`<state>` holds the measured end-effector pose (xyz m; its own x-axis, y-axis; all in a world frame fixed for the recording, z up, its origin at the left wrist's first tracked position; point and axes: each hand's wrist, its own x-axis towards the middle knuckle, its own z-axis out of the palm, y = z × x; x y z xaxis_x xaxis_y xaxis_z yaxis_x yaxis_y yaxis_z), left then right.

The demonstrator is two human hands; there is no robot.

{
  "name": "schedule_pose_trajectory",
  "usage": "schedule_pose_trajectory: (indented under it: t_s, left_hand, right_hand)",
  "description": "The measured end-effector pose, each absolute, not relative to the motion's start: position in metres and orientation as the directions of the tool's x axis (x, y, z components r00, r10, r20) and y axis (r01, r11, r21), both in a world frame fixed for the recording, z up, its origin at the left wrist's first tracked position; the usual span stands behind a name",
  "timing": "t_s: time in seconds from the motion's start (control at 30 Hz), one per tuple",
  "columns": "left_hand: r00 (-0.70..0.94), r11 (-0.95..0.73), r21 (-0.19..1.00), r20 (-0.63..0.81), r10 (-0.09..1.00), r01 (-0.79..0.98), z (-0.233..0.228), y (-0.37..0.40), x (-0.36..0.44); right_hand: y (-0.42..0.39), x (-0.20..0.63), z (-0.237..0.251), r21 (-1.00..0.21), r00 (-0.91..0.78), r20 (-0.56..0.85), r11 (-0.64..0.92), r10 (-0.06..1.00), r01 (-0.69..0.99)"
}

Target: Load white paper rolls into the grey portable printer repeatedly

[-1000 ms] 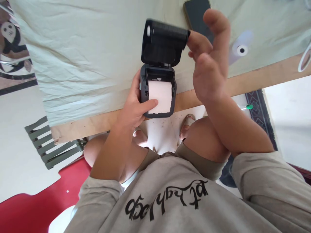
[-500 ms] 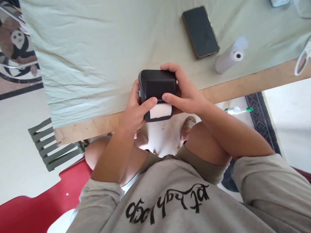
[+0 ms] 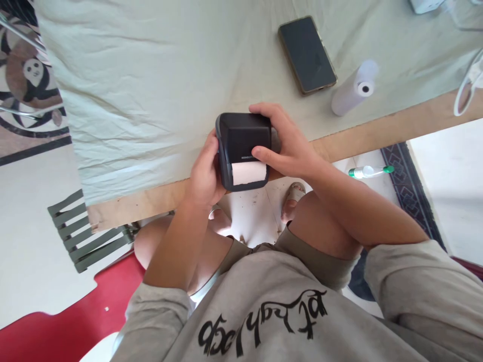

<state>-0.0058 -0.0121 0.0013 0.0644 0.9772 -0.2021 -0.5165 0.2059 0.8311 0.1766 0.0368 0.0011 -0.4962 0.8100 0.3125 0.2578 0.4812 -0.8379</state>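
Observation:
A small black label printer [image 3: 244, 138] is held over the table's front edge, with a strip of white paper [image 3: 249, 172] showing at its near end. My left hand [image 3: 206, 173] wraps its left side, thumb along the side edge and the other fingers hidden beneath. On the right side my right hand [image 3: 289, 143] grips it, index finger at the far corner and thumb resting on the top face. To the right on the cloth stands a white paper roll [image 3: 349, 96] with a dark core. Beyond it lies a dark phone [image 3: 307, 54] in a clear case.
A pale green cloth [image 3: 151, 75] covers the table, leaving a bare wooden edge [image 3: 377, 124] in front. A white cable loop [image 3: 466, 93] hangs at the right edge. Red chair parts [image 3: 94, 296] and a green slatted seat [image 3: 88, 231] are at lower left.
My left thumb has moved off the printer's top face to its left side, uncovering more of the lettering. My right hand keeps its grip. The view has shifted slightly.

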Motion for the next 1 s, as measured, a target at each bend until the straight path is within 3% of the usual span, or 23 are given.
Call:
schedule_pose_trajectory:
  t_s: [0.1, 0.2, 0.37, 0.53, 0.67, 0.83, 0.9, 1.0]
  left_hand:
    - [0.061, 0.184, 0.84, -0.179, 0.982, -0.51, 0.0, -0.011, -0.006]
    - [0.062, 0.19, 0.857, -0.183, 0.981, -0.48, -0.002, -0.01, -0.009]
    - [-0.031, 0.199, 0.882, -0.234, 0.972, -0.427, -0.003, -0.009, -0.01]
    - [-0.002, 0.268, 0.831, -0.308, 0.951, -0.487, 0.0, -0.007, -0.008]
    - [0.068, 0.216, 0.834, -0.211, 0.975, -0.507, -0.001, -0.007, -0.008]
    - [0.11, 0.208, 0.856, -0.177, 0.978, -0.473, -0.005, -0.007, -0.012]
    - [0.116, 0.209, 0.857, -0.174, 0.978, -0.47, -0.006, -0.008, -0.013]
    - [0.135, 0.177, 0.872, -0.128, 0.982, -0.456, -0.006, -0.009, -0.013]
  right_hand:
    - [0.037, 0.181, 0.002, -0.751, -0.522, 0.419, 0.607, 0.743, 0.261]
    - [0.036, 0.182, 0.001, -0.724, -0.587, 0.424, 0.648, 0.69, 0.238]
    - [0.033, 0.181, 0.003, -0.71, -0.595, 0.414, 0.653, 0.689, 0.262]
    - [0.03, 0.179, 0.013, -0.54, -0.446, 0.584, 0.735, 0.678, 0.41]
    - [0.025, 0.175, 0.021, -0.414, -0.29, 0.697, 0.697, 0.656, 0.586]
    - [0.026, 0.174, 0.027, -0.469, -0.154, 0.668, 0.573, 0.728, 0.672]
    - [0.027, 0.173, 0.029, -0.464, -0.203, 0.638, 0.581, 0.743, 0.669]
    - [0.023, 0.17, 0.036, -0.389, -0.354, 0.456, 0.54, 0.817, 0.746]
